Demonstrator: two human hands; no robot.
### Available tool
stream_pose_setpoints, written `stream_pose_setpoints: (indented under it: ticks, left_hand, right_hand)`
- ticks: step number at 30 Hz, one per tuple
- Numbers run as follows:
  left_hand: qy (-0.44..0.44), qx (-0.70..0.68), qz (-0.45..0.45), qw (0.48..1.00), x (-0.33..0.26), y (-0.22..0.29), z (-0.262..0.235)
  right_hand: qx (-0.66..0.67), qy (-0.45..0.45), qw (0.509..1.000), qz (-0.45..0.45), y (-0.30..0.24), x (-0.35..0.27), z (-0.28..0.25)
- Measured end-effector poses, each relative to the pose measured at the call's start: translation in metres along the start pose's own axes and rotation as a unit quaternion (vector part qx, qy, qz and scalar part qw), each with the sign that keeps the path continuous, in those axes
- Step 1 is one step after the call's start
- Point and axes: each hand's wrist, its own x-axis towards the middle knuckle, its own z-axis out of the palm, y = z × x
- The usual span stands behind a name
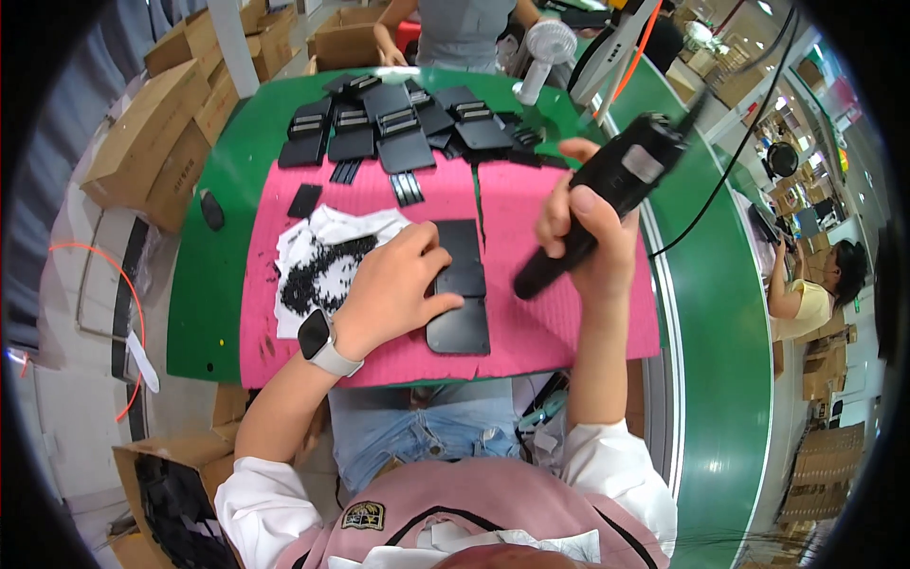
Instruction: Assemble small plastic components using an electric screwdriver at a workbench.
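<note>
On the pink mat (559, 327), left hand (398, 284) presses one black plate (460, 284) flat; right hand (583, 237) grips one black power screwdriver (607, 190).

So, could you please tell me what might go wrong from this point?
The left hand presses the black plate close to the tip of the electric screwdriver in the right hand, so a slip might nick the fingers. The tool's cable could snag. Loose screws on the white cloth may scatter.
</note>
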Motion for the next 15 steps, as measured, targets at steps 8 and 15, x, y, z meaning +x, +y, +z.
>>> stream_pose_setpoints:
  ticks: [8,15]
  left_hand:
    - [-0.327,0.12,0.238,0.907,0.04,0.007,-0.006]
    - [-0.296,0.191,0.305,0.885,0.059,0.017,-0.022]
  right_hand:
    - [-0.392,0.182,0.901,0.043,0.026,-0.042,-0.133]
    - [-0.729,0.264,0.615,-0.14,0.021,-0.049,-0.107]
